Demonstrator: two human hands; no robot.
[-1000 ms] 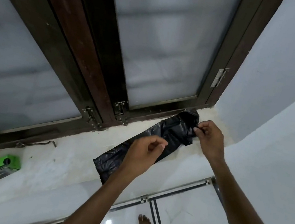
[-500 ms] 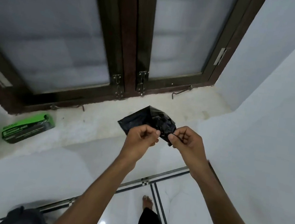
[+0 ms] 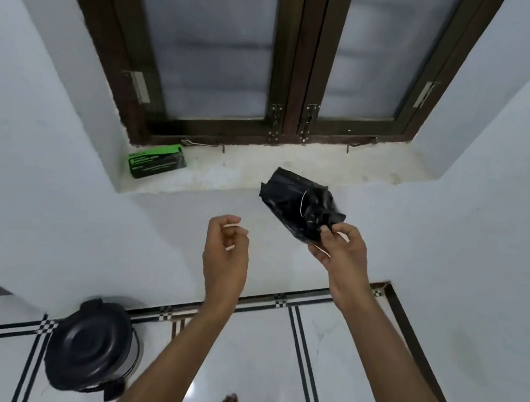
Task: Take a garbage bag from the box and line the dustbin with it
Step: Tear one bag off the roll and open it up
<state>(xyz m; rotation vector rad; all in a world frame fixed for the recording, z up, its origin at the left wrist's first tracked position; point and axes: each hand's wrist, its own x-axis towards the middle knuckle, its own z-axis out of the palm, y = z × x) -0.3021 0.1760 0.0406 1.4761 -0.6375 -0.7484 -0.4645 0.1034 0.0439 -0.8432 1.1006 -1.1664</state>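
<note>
Garbage bag (image 3: 302,206) crumpled glossy black plastic, pinched by right hand (image 3: 340,250).

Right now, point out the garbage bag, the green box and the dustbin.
garbage bag (image 3: 294,198): head view, crumpled black middle.
green box (image 3: 155,165): head view, its printed top face.
dustbin (image 3: 93,348): head view, centre of its closed lid.
</note>
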